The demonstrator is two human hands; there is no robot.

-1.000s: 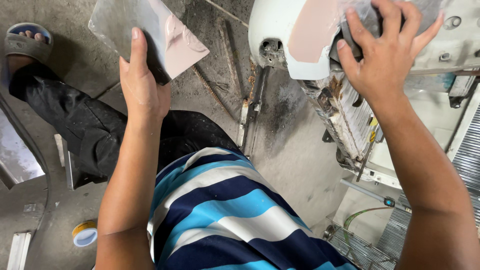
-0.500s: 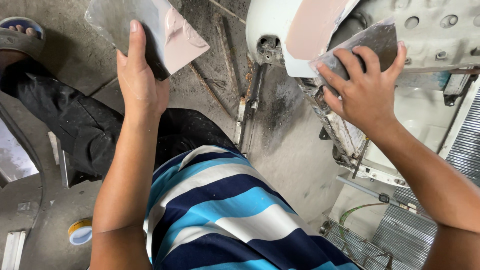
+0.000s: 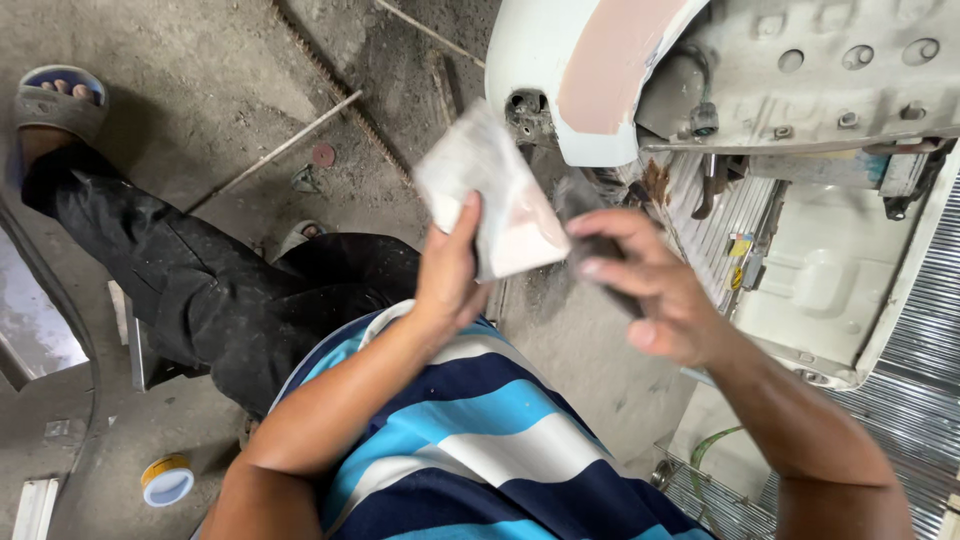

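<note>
left hand (image 3: 452,280) grips flat board (image 3: 495,205), board above and ahead of it | right hand (image 3: 645,290) just right of board, dark scraper (image 3: 590,235) in its fingers | car panel (image 3: 590,75) ahead of right hand | tape roll (image 3: 167,480) far left, behind left hand | sandalled foot (image 3: 55,100) far left, ahead

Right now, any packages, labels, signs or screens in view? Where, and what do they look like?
Small sticker: on the ribbed panel under the pale body panel, blue and yellow, roughly rectangular.
Tape roll: on the floor at lower left, round, yellow rim, pale face.
No signs or screens.
</note>
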